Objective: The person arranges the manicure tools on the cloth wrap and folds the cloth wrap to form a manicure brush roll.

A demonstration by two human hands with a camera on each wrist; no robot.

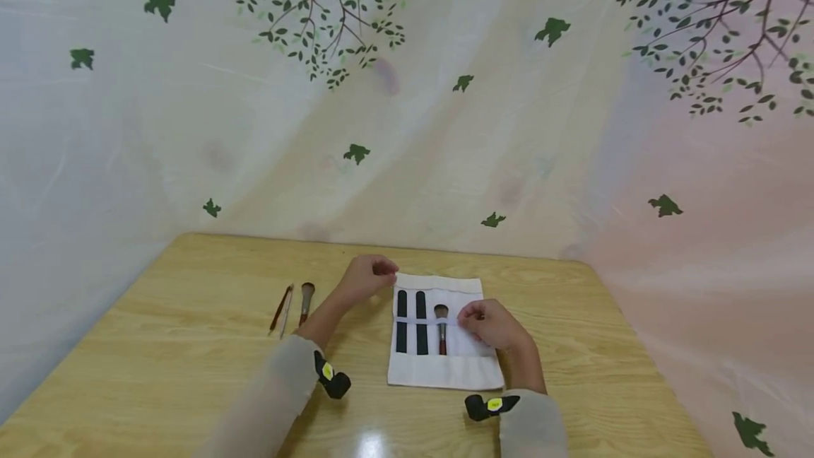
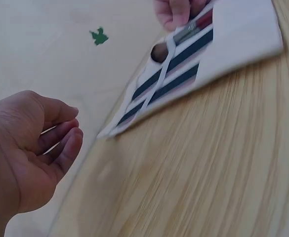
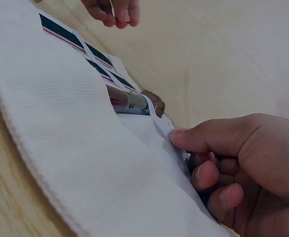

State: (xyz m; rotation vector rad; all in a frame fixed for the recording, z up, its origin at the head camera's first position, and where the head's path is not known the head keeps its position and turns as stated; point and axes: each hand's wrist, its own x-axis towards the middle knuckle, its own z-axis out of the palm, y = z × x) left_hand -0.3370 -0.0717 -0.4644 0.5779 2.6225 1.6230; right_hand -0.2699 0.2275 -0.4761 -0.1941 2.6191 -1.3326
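A white cloth brush roll (image 1: 445,372) lies unfolded on the table. Two long dark nail files (image 1: 402,321) with pinkish edges and a makeup brush (image 1: 441,331) stand in its pocket, under a thin white elastic band (image 3: 160,123). My right hand (image 1: 494,324) pinches that band to the right of the brush, thumb on top and fingers curled beneath. Beside the roll's far left corner is my left hand (image 1: 369,278); the left wrist view shows its fingers loosely curled, with nothing in them and a gap to the cloth.
To the left on the wooden table (image 1: 159,345) lie another makeup brush (image 1: 308,292), a thin dark red stick (image 1: 278,313) and a slim pale tool (image 1: 287,311). Behind the table hangs a pale curtain (image 1: 407,189) with printed leaves and branches.
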